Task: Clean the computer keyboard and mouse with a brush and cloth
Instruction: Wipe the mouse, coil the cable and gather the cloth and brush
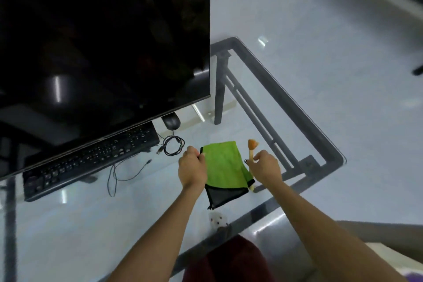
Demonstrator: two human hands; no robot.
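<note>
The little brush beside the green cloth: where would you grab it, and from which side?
Grip the brush by its bare wooden handle, just below the orange bristle head, coming from the right. The cloth overlaps its near end and crowds its left side. The right hand is already there.

Keyboard (91,158) sits far left on the surface (91,224), under the monitor (103,41); mouse (171,121) just right of it, coiled cable (174,145) nearer, then cloth (223,165), with the brush (252,147) along its right edge.
</note>
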